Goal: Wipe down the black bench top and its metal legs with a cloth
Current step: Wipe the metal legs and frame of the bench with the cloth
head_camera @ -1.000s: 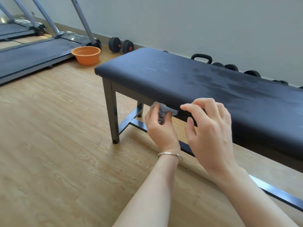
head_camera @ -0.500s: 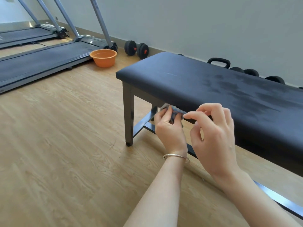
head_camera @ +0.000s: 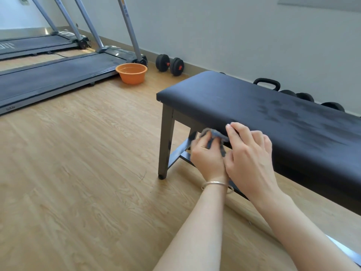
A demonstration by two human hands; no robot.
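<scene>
Grey cloth [head_camera: 214, 133]; both hands [head_camera: 207, 156] [head_camera: 251, 153] pinch it

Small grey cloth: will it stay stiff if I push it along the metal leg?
Probably not: the small grey cloth bunches and droops between the left hand and right hand, so it looks floppy. It seems light, since a loose grip holds it. Likely crumples unless pressed flat.

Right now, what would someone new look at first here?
Probably the long black bench top on the right, with two hands at its front edge: the left hand grips a small grey cloth, the right hand beside it. Then the bright orange basin on the wooden floor, beside the treadmill.
</scene>
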